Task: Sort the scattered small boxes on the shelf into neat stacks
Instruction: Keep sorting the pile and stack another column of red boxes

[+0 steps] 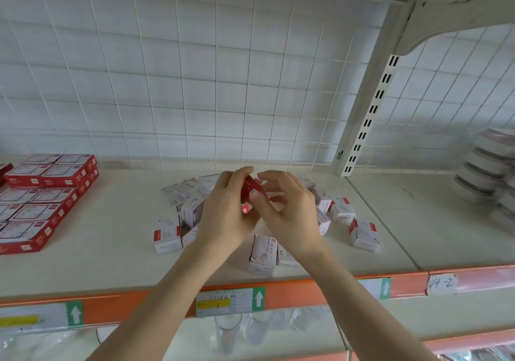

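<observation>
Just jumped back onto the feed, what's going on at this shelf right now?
A person is sorting. The left hand grips a small red-and-white box above the scattered boxes on the shelf. The right hand curls beside it, thumb at its edge, though a firm pinch isn't clear. The loose white boxes lie jumbled and unstacked. Flat red boxes sit in tidy rows at the left.

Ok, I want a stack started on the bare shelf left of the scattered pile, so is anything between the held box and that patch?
Nothing visible. The small red box in the left hand is held above the scattered boxes, and the shelf between them and the flat red boxes is bare.
</observation>
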`<move>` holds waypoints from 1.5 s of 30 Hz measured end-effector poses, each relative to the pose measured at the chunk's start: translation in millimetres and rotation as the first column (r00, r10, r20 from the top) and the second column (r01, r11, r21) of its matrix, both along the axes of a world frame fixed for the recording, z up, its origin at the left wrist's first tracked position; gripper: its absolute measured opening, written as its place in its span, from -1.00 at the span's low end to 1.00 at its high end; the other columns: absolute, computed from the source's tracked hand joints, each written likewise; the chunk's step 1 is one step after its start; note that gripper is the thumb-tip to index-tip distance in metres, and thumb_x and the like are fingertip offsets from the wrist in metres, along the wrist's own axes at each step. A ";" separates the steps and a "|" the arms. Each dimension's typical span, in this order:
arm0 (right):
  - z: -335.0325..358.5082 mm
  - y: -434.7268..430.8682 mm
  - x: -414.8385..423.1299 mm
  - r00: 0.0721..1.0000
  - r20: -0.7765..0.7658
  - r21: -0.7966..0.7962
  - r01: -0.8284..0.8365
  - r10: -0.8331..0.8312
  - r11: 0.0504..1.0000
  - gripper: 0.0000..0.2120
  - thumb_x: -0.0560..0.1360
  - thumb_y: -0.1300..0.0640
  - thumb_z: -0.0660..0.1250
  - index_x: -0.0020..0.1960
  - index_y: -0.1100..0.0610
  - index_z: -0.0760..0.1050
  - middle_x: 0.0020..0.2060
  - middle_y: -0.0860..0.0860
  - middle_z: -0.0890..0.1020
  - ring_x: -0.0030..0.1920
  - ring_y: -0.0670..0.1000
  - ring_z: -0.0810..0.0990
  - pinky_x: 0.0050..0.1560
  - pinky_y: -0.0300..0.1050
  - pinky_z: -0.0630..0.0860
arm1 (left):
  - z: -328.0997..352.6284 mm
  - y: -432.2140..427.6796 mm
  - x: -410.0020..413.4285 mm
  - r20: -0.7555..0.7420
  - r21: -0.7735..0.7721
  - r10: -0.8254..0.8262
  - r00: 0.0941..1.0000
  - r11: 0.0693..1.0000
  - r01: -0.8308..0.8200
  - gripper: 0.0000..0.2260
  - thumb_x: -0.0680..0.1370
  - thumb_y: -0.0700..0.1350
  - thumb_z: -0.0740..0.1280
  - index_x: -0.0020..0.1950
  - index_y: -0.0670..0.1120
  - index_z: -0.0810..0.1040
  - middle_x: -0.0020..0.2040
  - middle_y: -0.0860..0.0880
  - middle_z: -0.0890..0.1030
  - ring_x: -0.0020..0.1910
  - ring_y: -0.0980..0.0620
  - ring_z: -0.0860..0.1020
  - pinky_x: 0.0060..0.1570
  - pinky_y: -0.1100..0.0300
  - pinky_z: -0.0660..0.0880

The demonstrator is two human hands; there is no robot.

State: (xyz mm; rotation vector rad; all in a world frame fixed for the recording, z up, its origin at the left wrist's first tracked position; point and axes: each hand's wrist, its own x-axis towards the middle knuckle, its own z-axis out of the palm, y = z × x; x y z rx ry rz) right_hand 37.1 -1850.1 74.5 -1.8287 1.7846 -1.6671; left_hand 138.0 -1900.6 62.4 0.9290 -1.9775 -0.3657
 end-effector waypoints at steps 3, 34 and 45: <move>-2.8 -0.1 -9.3 0.993 0.101 0.014 -0.062 0.061 0.998 -0.76 0.44 0.12 0.22 0.05 0.16 0.52 -0.19 0.00 0.63 -0.11 -0.03 0.61 -0.06 -0.18 0.54 | -2.8 -1.7 8.1 -0.122 0.112 -0.038 0.992 0.992 0.051 -0.54 0.33 -0.15 0.52 0.18 -0.12 0.47 -0.02 -0.02 0.53 -0.13 0.05 0.53 -0.14 0.24 0.47; -10.8 3.8 -54.9 0.928 -0.304 0.288 -0.127 0.217 0.949 -0.48 0.31 0.15 0.46 0.25 0.15 0.47 0.03 0.04 0.57 -0.06 -0.13 0.43 -0.02 -0.56 0.28 | -5.8 -10.4 17.7 0.101 0.176 -0.203 0.974 0.967 0.184 -0.34 0.39 0.32 -0.05 0.34 -0.01 0.41 0.21 0.11 0.51 0.21 0.13 0.43 0.17 0.22 0.34; -32.3 8.8 -54.7 0.961 -0.264 0.364 0.026 0.076 0.931 -0.58 0.35 0.18 0.45 0.19 0.18 0.50 -0.06 -0.03 0.51 -0.11 -0.12 0.44 -0.17 -0.58 0.33 | -15.8 -16.3 12.0 0.671 -0.097 0.200 0.714 0.978 -0.183 -0.49 0.58 0.14 0.11 0.46 -0.06 0.17 0.32 -0.04 0.42 0.25 -0.04 0.43 0.19 0.08 0.36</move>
